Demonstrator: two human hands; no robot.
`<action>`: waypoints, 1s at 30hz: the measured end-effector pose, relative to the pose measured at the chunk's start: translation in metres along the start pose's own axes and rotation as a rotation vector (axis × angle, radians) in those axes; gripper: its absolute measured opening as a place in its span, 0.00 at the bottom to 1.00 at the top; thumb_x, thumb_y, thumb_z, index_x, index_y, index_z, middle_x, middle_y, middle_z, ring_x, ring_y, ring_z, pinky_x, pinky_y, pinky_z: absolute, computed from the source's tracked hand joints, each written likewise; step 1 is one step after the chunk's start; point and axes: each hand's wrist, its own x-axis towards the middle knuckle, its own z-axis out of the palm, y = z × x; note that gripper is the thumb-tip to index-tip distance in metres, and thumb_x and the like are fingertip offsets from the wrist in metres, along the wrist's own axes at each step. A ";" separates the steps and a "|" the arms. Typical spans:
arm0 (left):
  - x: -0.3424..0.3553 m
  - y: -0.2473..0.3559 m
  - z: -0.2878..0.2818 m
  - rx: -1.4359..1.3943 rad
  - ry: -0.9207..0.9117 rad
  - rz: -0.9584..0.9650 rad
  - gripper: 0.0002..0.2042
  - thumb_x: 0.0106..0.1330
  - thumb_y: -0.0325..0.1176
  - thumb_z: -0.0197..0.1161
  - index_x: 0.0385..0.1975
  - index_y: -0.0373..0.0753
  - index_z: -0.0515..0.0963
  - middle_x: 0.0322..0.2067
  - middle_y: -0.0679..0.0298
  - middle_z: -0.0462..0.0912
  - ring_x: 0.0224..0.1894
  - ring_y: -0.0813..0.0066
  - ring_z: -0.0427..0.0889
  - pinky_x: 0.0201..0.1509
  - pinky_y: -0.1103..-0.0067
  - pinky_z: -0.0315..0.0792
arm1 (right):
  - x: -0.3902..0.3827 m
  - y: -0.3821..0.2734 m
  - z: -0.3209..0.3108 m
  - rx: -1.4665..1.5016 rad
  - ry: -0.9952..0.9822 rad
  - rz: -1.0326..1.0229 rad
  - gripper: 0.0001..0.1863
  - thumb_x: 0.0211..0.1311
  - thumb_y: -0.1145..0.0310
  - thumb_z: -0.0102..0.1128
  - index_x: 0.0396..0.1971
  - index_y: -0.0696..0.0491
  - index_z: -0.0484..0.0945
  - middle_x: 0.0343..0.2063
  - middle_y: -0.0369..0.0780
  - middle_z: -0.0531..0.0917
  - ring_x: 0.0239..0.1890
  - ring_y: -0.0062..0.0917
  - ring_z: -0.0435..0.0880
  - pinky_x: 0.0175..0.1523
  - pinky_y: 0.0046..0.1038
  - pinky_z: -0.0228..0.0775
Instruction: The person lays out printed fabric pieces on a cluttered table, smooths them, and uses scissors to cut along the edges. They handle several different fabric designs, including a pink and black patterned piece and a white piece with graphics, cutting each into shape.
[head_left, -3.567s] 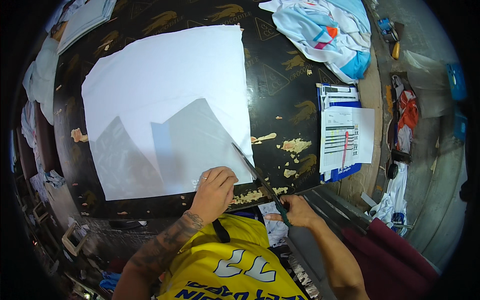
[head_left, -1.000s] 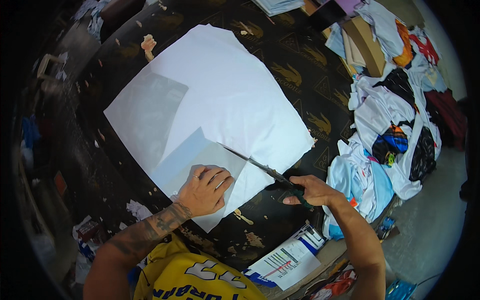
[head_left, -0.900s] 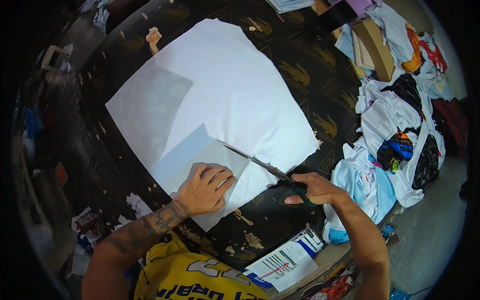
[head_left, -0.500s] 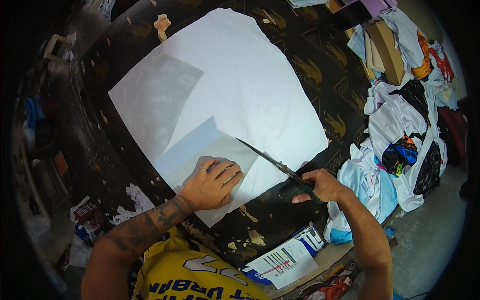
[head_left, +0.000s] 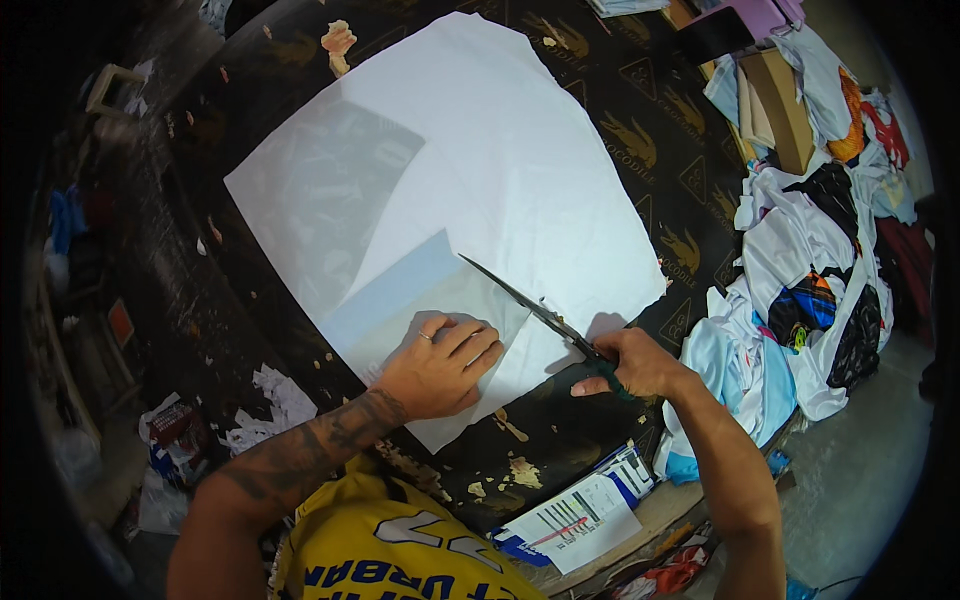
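Note:
A large white sheet, which looks like fabric, lies flat with a grey, see-through-looking area at its left. On its lower part rests a pale grey piece with a blue-grey strip along its upper edge. My left hand presses on this pale piece, palm down with fingers stretched out. My right hand grips dark-handled scissors at the sheet's lower right. Their long blades point up and left, over the sheet beside the pale piece's right edge. The blades appear nearly closed.
The dark printed table has peeling patches. Heaped garments and cloth scraps crowd the right side, below a brown cardboard piece. Printed papers lie by the near edge. White scraps sit at lower left.
The scissors and my right hand have moved left, bringing the blade tip closer to the pale piece's upper corner. My left hand stays pressed on the piece. The whole view has shifted slightly.

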 end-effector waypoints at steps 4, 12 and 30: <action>0.000 -0.002 -0.001 0.009 0.023 0.019 0.27 0.56 0.44 0.71 0.57 0.42 0.82 0.59 0.66 0.80 0.64 0.68 0.76 0.68 0.62 0.64 | -0.001 -0.012 0.014 0.004 0.040 0.055 0.38 0.48 0.34 0.85 0.24 0.59 0.80 0.20 0.42 0.78 0.27 0.32 0.76 0.37 0.38 0.69; -0.003 -0.004 0.003 -0.048 0.052 0.021 0.25 0.60 0.40 0.66 0.58 0.40 0.81 0.60 0.62 0.79 0.64 0.65 0.75 0.68 0.59 0.64 | 0.002 -0.043 0.042 0.031 0.097 0.117 0.41 0.46 0.29 0.83 0.22 0.59 0.80 0.21 0.47 0.80 0.29 0.39 0.80 0.40 0.40 0.73; -0.015 -0.205 -0.154 -0.396 -0.398 0.285 0.08 0.64 0.34 0.76 0.40 0.42 0.87 0.45 0.65 0.83 0.56 0.60 0.77 0.62 0.61 0.67 | -0.121 -0.266 0.333 1.004 0.368 0.466 0.34 0.57 0.34 0.78 0.35 0.55 0.82 0.22 0.41 0.78 0.27 0.30 0.77 0.37 0.37 0.69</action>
